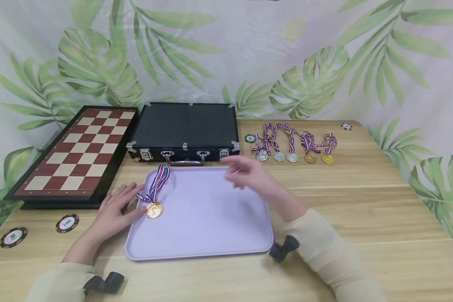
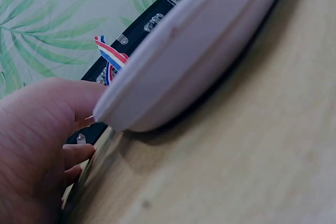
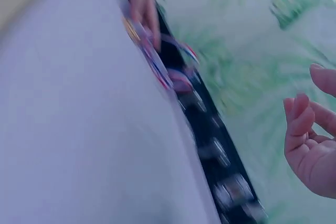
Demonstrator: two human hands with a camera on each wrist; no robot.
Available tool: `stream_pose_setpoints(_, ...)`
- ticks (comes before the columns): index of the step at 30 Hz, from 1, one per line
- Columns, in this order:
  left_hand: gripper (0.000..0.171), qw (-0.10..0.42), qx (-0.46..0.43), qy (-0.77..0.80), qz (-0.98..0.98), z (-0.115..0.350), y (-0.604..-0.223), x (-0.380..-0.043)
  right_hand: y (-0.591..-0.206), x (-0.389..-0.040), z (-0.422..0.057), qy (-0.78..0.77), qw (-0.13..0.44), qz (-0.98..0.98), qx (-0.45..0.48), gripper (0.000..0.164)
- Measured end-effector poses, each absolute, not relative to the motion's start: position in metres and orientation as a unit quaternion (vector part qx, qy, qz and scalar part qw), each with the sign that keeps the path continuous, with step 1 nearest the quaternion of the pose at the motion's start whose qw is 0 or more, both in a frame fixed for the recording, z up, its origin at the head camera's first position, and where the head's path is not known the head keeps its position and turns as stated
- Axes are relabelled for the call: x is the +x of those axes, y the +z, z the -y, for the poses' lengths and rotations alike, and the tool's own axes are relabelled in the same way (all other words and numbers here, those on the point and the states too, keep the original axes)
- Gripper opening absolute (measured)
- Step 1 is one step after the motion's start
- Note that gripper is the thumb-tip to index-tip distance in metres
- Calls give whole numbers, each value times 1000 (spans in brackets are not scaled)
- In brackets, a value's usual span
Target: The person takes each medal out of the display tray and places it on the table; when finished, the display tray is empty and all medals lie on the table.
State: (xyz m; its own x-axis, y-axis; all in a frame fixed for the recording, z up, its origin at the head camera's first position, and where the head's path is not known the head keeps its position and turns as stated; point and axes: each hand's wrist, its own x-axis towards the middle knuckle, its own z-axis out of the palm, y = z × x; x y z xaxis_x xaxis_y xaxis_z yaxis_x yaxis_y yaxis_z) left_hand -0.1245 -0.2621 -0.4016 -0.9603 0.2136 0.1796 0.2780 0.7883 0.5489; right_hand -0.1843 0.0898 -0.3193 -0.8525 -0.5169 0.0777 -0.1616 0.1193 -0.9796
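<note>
A lilac tray (image 1: 207, 214) lies on the table, and a gold medal (image 1: 154, 210) with a red, white and blue ribbon (image 1: 159, 180) rests at its left side. My left hand (image 1: 115, 214) lies by the tray's left rim, fingers spread and thumb tip right at the medal's edge. In the left wrist view its thumb reaches over the rim while the other fingers stay outside. Above the tray's upper right part, my right hand (image 1: 249, 174) hangs in the air, somewhat blurred. Its fingers are loosely bent with nothing between them, as the right wrist view also shows.
Behind the tray stands a black case (image 1: 186, 130) with metal latches. A chessboard box (image 1: 79, 155) sits at the left, with poker chips (image 1: 67, 223) in front. Several silver and gold-coloured medals (image 1: 292, 157) with ribbons lie at the back right, near another poker chip (image 1: 346, 126).
</note>
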Motion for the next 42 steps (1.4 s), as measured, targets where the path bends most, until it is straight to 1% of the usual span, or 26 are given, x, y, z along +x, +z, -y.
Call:
stream_pose_setpoints(3,59,52,-128,-297,945,263,-402,-123,-328,-173,-48,-609,188,-736,-230,42)
stream_pose_setpoints(6,59,52,-128,-295,945,264,-402,-123,-338,-165,-15,-596,214,-743,-217,40)
stream_pose_setpoints(10,60,48,-128,-291,947,263,-401,-124,-351,-159,15,-546,225,-777,-221,40)
stream_pose_setpoints(16,60,47,-126,-293,947,261,-400,-123,-371,-158,43,-515,236,-795,-218,45)
stream_pose_setpoints(19,60,48,-129,-297,945,261,-401,-123,-377,-158,51,-487,219,-816,-223,47)
stream_pose_setpoints(25,60,49,-129,-303,943,262,-400,-124,-383,-157,63,-356,122,-888,-264,45)
stream_pose_setpoints(29,60,50,-133,-305,942,263,-399,-124,-385,-154,71,-288,86,-916,-265,41)
stream_pose_setpoints(35,59,57,-134,-307,941,263,-400,-123,-385,-149,77,-241,65,-937,-244,42)
stream_pose_setpoints(42,57,56,-135,-314,938,264,-401,-124,-385,-150,76,-262,66,-935,-228,45)
